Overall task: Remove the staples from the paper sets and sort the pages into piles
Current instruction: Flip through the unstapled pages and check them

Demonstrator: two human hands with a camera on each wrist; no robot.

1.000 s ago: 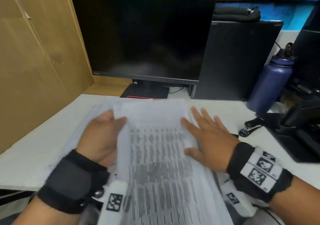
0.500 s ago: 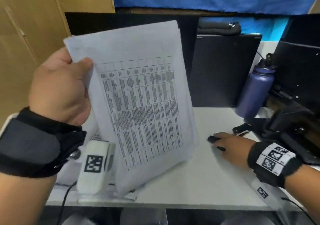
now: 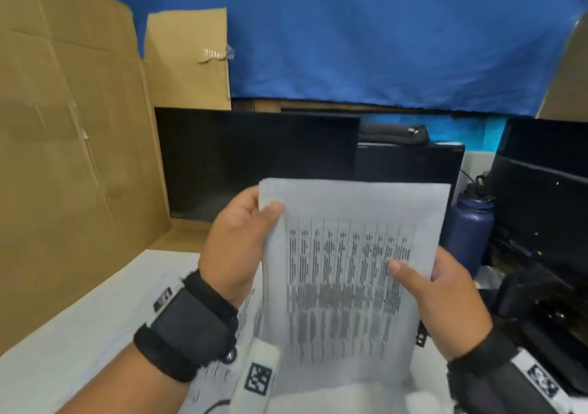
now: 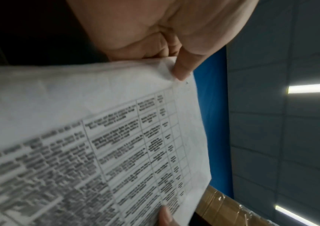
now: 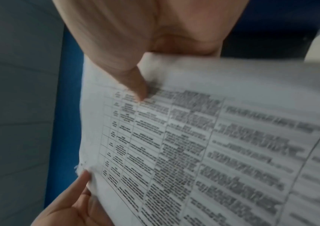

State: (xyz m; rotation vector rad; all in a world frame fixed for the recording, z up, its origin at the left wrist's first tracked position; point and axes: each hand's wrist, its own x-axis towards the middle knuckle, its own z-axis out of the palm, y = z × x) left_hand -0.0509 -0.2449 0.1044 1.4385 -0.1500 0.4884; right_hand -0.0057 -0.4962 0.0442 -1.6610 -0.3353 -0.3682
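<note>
Pinching the set (image 3: 346, 273) at its top corner under my left hand (image 3: 237, 241), I'm steadying its far edge with my right hand (image 3: 445, 299), thumb clamped on, to bare any staple.

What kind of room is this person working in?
Probably an office desk or workstation: a dark, switched-off flat computer monitor stands on a white desk, with a navy-blue metal water bottle beside it and printed paper sheets with tables in hand.

White desk (image 3: 63, 334) here, with printed pages (image 3: 245, 315) lying flat on it, a black monitor (image 3: 254, 165) standing at the back behind those pages, and a navy water bottle (image 3: 467, 232) off to the monitor's right.
</note>
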